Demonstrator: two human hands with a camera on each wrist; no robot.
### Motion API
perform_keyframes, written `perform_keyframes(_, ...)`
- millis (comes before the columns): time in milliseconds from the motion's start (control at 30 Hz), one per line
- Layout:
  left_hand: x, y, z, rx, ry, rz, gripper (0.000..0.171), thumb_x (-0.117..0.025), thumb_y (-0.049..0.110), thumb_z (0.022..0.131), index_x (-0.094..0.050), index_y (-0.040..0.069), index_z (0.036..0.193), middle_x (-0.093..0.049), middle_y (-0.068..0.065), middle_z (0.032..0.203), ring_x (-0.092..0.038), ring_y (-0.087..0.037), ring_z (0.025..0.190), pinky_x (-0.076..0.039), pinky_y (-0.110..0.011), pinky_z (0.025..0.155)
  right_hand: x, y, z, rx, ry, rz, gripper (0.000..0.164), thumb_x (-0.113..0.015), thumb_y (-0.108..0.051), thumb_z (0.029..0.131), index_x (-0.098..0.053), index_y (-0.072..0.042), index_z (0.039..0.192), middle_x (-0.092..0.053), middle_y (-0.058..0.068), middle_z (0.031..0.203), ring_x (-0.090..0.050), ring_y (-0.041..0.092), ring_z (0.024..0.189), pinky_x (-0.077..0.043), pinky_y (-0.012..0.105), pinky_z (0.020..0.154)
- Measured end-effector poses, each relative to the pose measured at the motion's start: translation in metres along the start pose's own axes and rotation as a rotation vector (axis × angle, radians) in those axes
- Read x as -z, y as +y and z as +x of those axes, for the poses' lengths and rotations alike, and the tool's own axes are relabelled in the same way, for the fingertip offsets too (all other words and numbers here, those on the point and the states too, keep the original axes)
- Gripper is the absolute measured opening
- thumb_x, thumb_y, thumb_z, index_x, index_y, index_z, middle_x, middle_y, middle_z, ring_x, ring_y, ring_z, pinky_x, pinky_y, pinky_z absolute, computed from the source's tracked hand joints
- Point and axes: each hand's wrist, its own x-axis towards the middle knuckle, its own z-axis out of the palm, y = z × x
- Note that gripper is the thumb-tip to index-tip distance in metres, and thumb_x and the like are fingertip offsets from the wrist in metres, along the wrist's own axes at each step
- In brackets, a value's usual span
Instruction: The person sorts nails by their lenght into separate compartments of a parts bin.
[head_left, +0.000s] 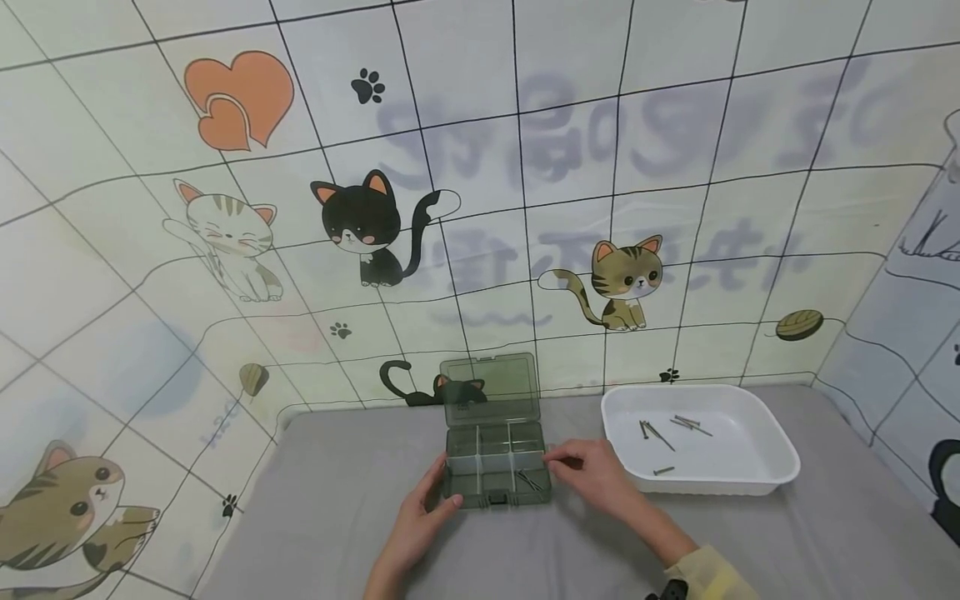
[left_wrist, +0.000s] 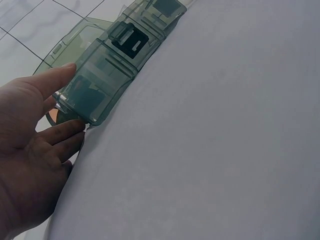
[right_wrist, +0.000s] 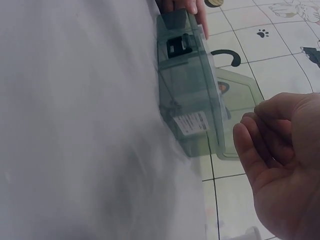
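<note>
The left hand rests at the left front corner of a green see-through compartment box, its thumb at the front and its fingers, fairly straight, along the left side. The right hand is at the box's right edge, thumb and fingertips drawn close together; whether they pinch anything, or touch the edge, I cannot tell.

The box sits open near the back of the grey cloth, its black latch facing the person. Its lid stands up behind it, before the cat-printed wall covering. A pale divider crosses between the two rows of three compartments; thin screws lie in the front right one. The right wrist view shows a white label on the box.

To the right, a narrow gap away, a white tray holds more screws, well inside its raised rim. The right hand spans that gap. Wider cloth stretches left of the box and in front, leaving room there.
</note>
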Motion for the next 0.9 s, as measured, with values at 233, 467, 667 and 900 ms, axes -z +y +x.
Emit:
perform_keyframes(233, 0.001, 0.0, 0.002, 0.006, -0.005, 0.022, 0.07, -0.072, 0.021, 0.097, -0.04, 0.01, 0.158, -0.043, -0.025, 0.155, -0.034, -0.043, 0.146, -0.025, -0.061, 0.118, 0.01, 0.0, 0.002, 0.012, 0.099, -0.045, 0.012, -0.074, 0.002, 0.09, -0.081, -0.005, 0.097, -0.077, 0.002, 0.093, -0.07, 0.009, 0.08, -0.059, 0.026, 0.07)
perform_keyframes(467, -0.001, 0.0, 0.001, -0.002, -0.004, 0.037, 0.07, -0.073, 0.022, 0.097, -0.041, 0.007, 0.157, -0.044, -0.027, 0.154, -0.036, -0.046, 0.145, -0.026, -0.063, 0.116, 0.026, 0.009, -0.005, 0.012, 0.207, -0.061, 0.016, -0.075, 0.001, 0.09, -0.081, -0.012, 0.096, -0.077, -0.001, 0.093, -0.07, 0.008, 0.081, -0.059, 0.026, 0.07)
perform_keyframes(667, -0.002, -0.002, 0.002, 0.005, -0.005, 0.04, 0.07, -0.073, 0.023, 0.097, -0.041, 0.01, 0.158, -0.044, -0.025, 0.154, -0.036, -0.043, 0.146, -0.025, -0.061, 0.117, 0.047, 0.019, -0.012, -0.012, 0.238, -0.095, 0.013, -0.076, -0.001, 0.09, -0.081, -0.011, 0.096, -0.077, 0.003, 0.092, -0.067, 0.004, 0.078, -0.056, 0.025, 0.067)
perform_keyframes(900, -0.002, 0.001, 0.0, 0.01, 0.003, 0.023, 0.069, -0.074, 0.021, 0.096, -0.042, 0.01, 0.157, -0.044, -0.023, 0.155, -0.035, -0.039, 0.147, -0.024, -0.057, 0.119, 0.069, 0.027, -0.018, -0.068, 0.265, -0.094, 0.013, -0.075, 0.001, 0.09, -0.081, -0.007, 0.098, -0.077, 0.001, 0.094, -0.067, 0.002, 0.083, -0.056, 0.021, 0.071)
